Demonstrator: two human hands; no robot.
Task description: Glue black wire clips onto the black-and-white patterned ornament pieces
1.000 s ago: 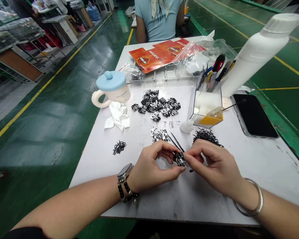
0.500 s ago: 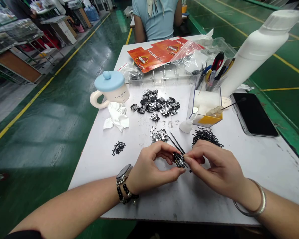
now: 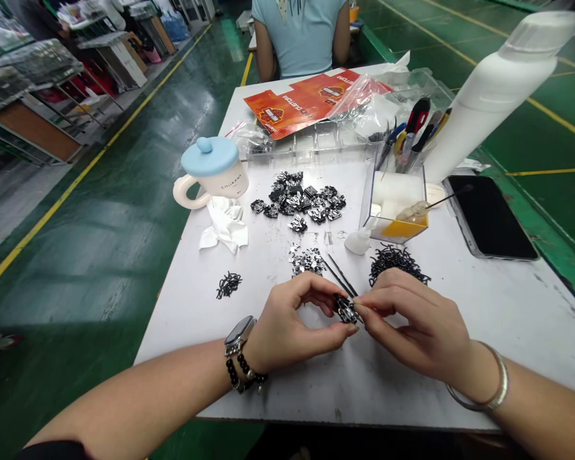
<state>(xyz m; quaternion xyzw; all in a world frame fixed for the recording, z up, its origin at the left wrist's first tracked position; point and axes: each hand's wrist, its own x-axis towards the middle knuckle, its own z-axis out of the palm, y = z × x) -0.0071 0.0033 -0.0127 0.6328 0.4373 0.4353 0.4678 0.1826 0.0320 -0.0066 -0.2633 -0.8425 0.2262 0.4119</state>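
Left grip (image 3: 290,322): curled, pinching small black-and-silver component (image 3: 345,309)
Right grip (image 3: 414,322): pinched tight at component's edge, contents hidden
Beyond: heaped curved black strips (image 3: 397,262)

Fingers (image 3: 330,337) grip a small black-and-silver part (image 3: 345,310).

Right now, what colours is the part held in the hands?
The part is black and silver; head view.

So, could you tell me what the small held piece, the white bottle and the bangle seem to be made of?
Small piece: perhaps black plastic with shiny metal; dark areas sit beside bright glints.
White bottle: probably plastic, satin finish, given its soft, even shading.
Bangle: likely polished metal, from its silvery highlights; perhaps plated.
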